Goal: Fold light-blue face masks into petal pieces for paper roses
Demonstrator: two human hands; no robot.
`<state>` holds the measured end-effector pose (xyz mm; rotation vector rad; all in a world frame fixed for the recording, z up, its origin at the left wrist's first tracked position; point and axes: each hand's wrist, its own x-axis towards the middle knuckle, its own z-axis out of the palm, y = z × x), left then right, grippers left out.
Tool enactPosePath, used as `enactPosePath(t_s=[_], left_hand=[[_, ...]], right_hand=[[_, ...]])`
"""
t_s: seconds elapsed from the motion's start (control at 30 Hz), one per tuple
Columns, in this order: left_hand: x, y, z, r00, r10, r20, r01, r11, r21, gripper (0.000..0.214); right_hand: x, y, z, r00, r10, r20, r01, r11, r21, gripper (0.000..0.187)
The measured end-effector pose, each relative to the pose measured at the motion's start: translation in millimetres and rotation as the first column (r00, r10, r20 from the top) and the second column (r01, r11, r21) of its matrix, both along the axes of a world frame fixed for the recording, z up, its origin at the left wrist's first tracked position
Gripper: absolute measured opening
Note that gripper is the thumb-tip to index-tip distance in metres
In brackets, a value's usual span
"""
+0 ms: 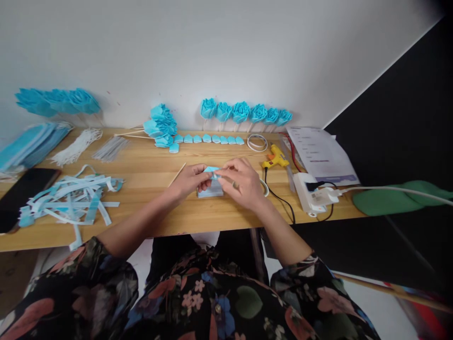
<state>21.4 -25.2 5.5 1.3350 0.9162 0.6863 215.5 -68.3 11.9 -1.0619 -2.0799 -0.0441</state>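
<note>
My left hand (192,180) pinches a small light-blue piece of face-mask fabric (211,169) between thumb and fingers. From the other side, my right hand (243,183) grips the same piece, its thumb and fingertips pressed together at the edge. Both hands hover just over a pale blue-white flat piece (211,191) on the table, partly hidden by them. A thin wooden stick (177,174) lies beside my left hand. Partly covered by my right wrist is a pale ring, perhaps a tape roll (265,188).
Blue fabric roses (240,112) and a row of folded blue pieces (207,138) line the back. Fabric strips (72,198), a phone (26,196) and flat masks (35,144) lie left. A yellow glue gun (275,157) and a power strip (309,193) with cables stand right.
</note>
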Motion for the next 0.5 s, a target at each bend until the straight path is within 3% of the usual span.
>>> enactPosePath(t_s=[0.1, 0.23, 0.37, 0.5], left_hand=[[-2.2, 3.4, -0.3, 0.991, -0.058, -0.118, 0.067, 0.995, 0.069, 0.018], [-1.9, 4.1, 0.0, 0.977, -0.086, -0.198, 0.116, 0.983, 0.145, 0.017], [-0.8, 5.1, 1.7, 0.982, -0.070, -0.173, 0.095, 0.986, 0.140, 0.016], [-1.5, 7.0, 4.3, 0.995, -0.051, -0.091, 0.060, 0.993, 0.102, 0.016]], right_hand=[[3.2, 5.5, 7.8, 0.992, -0.019, -0.122, -0.003, 0.984, -0.179, 0.026], [2.5, 13.3, 7.8, 0.984, 0.029, -0.174, -0.097, 0.911, -0.402, 0.038], [2.3, 15.3, 2.1, 0.953, 0.025, -0.301, -0.162, 0.883, -0.441, 0.041], [8.1, 17.1, -3.8, 0.868, -0.046, -0.495, -0.241, 0.832, -0.500, 0.043]])
